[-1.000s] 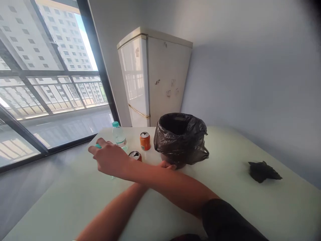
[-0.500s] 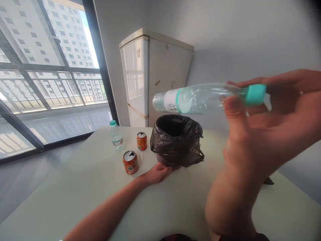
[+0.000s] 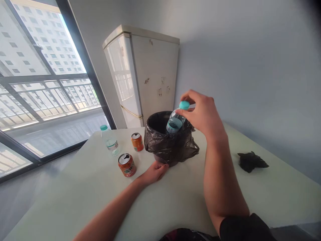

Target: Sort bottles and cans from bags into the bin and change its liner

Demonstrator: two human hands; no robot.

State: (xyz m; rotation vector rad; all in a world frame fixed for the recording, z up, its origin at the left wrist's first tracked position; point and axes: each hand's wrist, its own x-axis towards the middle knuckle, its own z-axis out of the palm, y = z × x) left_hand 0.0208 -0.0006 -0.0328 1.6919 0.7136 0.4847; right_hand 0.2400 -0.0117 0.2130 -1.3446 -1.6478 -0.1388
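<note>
Bottle [image 3: 175, 122] in hand: tilted, lower part inside the mouth of the bin, cap up, not let go. White table [image 3: 175, 201], one, takes up the near area; fridge [image 3: 155, 73], one, beyond it. Bin [image 3: 159, 158], one, upright mid-table, lined with one black bag [image 3: 167, 145] folded over its rim; contents can't be seen. Right hand [image 3: 202, 112]: fingers clamped on the bottle's neck and cap. Left hand [image 3: 154, 173]: fingers curled together against the bin's base, partly hidden, can't tell if gripping. Second bottle [image 3: 110, 143], upright at far left, outside the bin. Crumpled black piece [image 3: 252, 161], one, lies at right. Two orange cans, near [image 3: 127, 165] and far [image 3: 137, 142], both outside, left of the bin. Count: bottles 2, one partway in; cans 2, neither visibly in.
</note>
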